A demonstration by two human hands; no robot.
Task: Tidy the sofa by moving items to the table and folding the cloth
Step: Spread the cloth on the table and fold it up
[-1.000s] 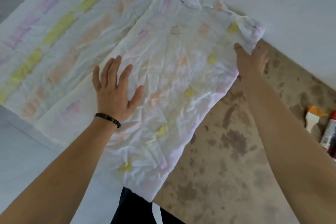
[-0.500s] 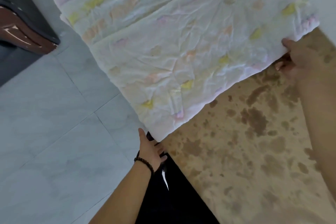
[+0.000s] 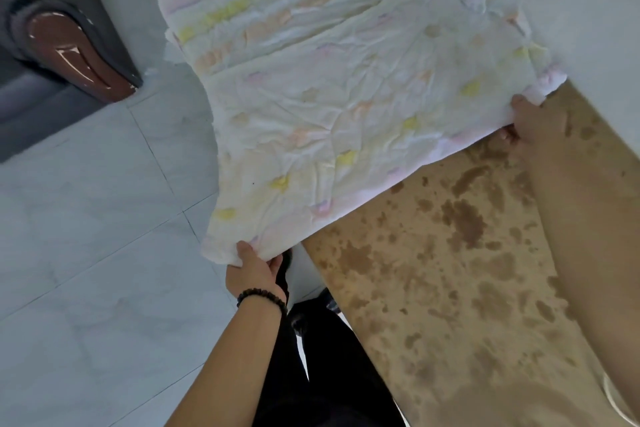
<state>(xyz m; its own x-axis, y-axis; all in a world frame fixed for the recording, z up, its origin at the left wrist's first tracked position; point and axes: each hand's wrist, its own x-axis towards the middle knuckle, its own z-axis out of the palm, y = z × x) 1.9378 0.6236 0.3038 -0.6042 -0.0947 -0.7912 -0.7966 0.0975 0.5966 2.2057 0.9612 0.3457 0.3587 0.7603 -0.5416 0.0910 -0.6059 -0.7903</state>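
while the folded pastel-striped cloth lies across the mottled brown worktop at upper centre of the frame, the left hand pinches its near left corner and the right hand grips its near right corner.

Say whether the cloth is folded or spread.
Folded: the cloth has a top layer over a striped lower layer; left hand and right hand grip its near corners.
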